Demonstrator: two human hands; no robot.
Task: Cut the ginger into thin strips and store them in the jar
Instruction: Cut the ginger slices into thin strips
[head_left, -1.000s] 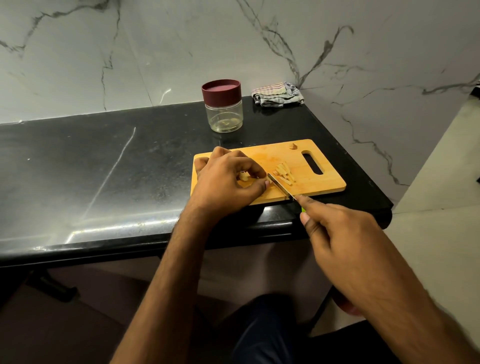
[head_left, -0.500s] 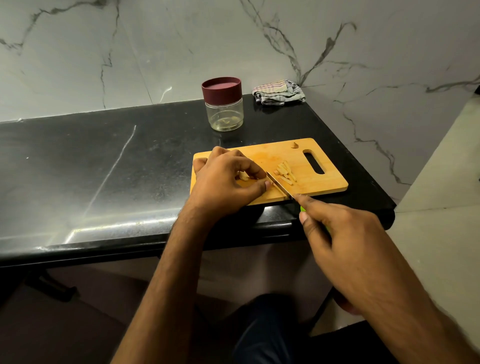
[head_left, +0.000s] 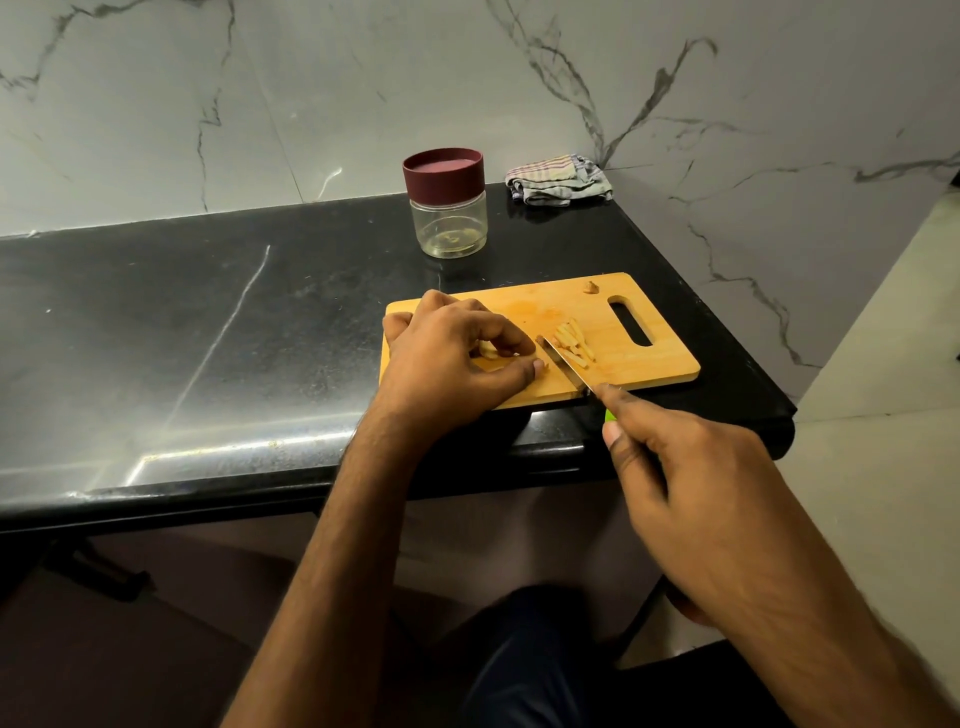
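While pinning a ginger piece under curled left hand fingers on the chopping board, right hand grips knife; cut strips beside blade, lidded jar behind board.

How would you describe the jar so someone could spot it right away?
On the black countertop, look toward the marble wall, just behind the wooden cutting board. The jar is clear and capped with a maroon lid, left of a folded striped cloth.

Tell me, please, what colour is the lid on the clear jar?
The round screw lid on the clear plastic jar is dark maroon, seen in the head view.
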